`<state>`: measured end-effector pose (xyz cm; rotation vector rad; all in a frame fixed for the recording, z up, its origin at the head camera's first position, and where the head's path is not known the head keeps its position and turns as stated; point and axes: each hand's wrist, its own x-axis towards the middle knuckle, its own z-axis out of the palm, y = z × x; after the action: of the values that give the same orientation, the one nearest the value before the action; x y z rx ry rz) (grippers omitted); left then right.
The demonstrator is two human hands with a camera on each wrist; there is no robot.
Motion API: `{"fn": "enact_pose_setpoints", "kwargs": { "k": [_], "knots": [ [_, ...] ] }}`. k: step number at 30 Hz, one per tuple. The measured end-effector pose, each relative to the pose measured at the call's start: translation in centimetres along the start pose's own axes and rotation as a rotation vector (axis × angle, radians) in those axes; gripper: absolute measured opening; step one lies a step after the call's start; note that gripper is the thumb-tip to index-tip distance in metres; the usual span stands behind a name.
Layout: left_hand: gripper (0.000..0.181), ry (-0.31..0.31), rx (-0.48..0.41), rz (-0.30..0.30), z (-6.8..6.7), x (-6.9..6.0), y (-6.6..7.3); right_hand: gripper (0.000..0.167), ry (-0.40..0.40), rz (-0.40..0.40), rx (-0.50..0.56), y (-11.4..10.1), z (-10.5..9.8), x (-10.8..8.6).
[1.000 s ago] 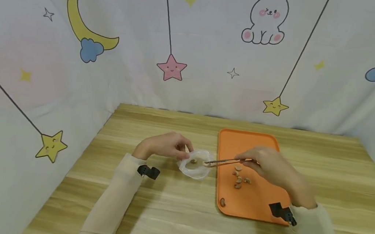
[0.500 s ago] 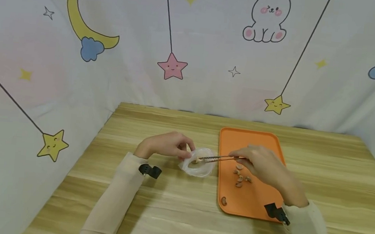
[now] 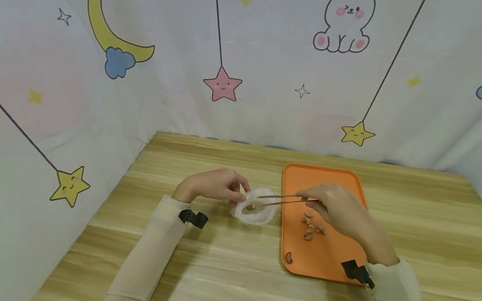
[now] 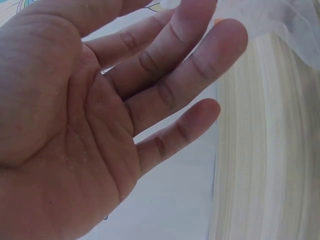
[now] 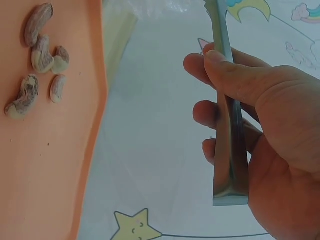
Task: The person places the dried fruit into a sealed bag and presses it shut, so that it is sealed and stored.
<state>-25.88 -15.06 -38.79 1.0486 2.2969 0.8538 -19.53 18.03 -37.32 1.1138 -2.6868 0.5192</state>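
Spreading at the mouth of a translucent bag (image 3: 266, 216), tongs (image 3: 281, 197) clasped by the right hand (image 3: 340, 212) are seen with tips apart, together half a second earlier; their load has apparently been released. One nut (image 3: 251, 207) shows inside, the left rim pinched by the left hand (image 3: 217, 185). More nuts (image 3: 308, 236) remain on the orange tray (image 3: 319, 175) at right.
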Motion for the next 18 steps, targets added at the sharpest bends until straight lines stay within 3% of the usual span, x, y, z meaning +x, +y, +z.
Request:
{"fn": "enact_pose_setpoints", "kwargs": {
  "k": [4,18],
  "knots": [
    [0.021,-0.005,-0.007,0.001,-0.1,-0.1,0.1,0.034,-0.003,0.019,0.010,0.2,-0.5,-0.2],
    [0.023,0.007,0.005,-0.002,-0.4,-0.2,-0.4,0.046,-0.137,0.150,0.068,1.8,-2.9,-1.3]
  ]
}}
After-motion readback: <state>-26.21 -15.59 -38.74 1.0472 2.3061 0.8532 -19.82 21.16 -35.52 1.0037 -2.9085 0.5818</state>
